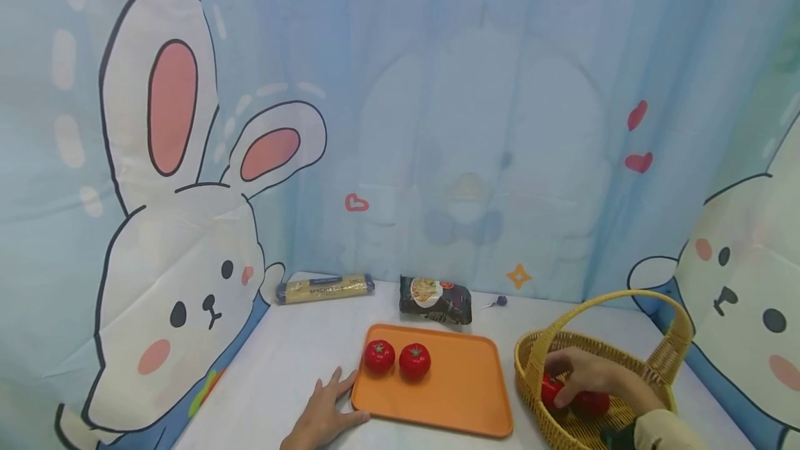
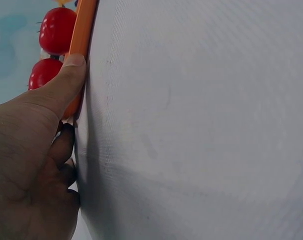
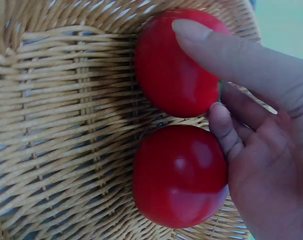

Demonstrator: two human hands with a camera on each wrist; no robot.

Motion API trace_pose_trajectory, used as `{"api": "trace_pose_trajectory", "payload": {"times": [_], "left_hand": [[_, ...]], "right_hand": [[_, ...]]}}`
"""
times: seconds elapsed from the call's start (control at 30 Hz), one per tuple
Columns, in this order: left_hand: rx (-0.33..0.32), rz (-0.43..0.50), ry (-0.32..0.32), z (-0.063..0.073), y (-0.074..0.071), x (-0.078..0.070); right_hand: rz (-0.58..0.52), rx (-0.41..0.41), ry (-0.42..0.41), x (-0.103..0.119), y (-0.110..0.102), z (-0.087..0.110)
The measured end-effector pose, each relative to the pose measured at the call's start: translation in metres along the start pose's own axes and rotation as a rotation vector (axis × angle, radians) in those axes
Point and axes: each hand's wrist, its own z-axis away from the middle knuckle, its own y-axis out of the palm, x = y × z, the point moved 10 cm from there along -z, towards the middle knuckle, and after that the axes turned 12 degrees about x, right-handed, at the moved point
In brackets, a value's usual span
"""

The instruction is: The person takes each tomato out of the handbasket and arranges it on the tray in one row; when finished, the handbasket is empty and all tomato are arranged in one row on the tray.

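My right hand [image 1: 584, 373] reaches into a yellow wicker basket [image 1: 531, 353] and grips a red tomato [image 3: 174, 65], thumb across its skin. A second basket tomato [image 3: 179, 175] lies right beside it, close to my little finger. At the left end of an orange tray [image 1: 459, 380], my left hand [image 1: 321, 412] lies with spread fingers around the near corner. Its thumb [image 2: 74, 65] rests against the tray's rim. Two more tomatoes, a left one [image 1: 378, 357] and a right one [image 1: 414, 362], sit side by side on the tray's left half.
Behind the tray lie a spaghetti pack [image 1: 325, 289], a dark noodle packet [image 1: 435, 301] and a small purple item [image 1: 500, 301]. The basket's tall handle [image 1: 612, 295] arches over my right hand. A blue rabbit-print curtain [image 1: 400, 123] hangs along the table's [image 1: 250, 380] back.
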Motion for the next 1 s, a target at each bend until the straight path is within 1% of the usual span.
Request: {"api": "trace_pose_trajectory", "payload": {"times": [0.1,0.2,0.27,0.33,0.4,0.5,0.73,0.9,1.0], "left_hand": [[-0.002,-0.005,0.011,0.001,0.0,-0.002],[-0.006,-0.013,0.031,0.002,-0.001,-0.004],[-0.01,-0.013,0.046,0.002,-0.002,-0.005],[-0.012,-0.015,0.046,0.003,-0.002,-0.004],[-0.012,-0.016,0.041,0.003,-0.002,-0.003],[-0.01,-0.017,0.029,0.002,-0.002,-0.002],[-0.016,-0.027,0.002,0.003,-0.001,-0.002],[-0.025,-0.033,0.01,0.004,-0.001,-0.005],[-0.024,-0.033,0.017,0.003,0.0,-0.005]], "right_hand": [[0.034,-0.031,0.026,0.001,-0.001,0.0],[0.053,-0.053,0.006,0.001,-0.004,0.002],[0.066,-0.058,-0.034,0.0,-0.006,0.004],[0.092,-0.047,-0.097,0.0,-0.007,0.005],[0.091,-0.042,-0.144,0.0,-0.007,0.005],[0.089,-0.05,-0.173,0.002,-0.007,0.006],[0.033,-0.127,-0.092,0.003,-0.008,0.006],[0.01,-0.164,-0.118,0.002,-0.01,0.006],[0.011,-0.216,-0.101,0.0,-0.013,0.007]]}}
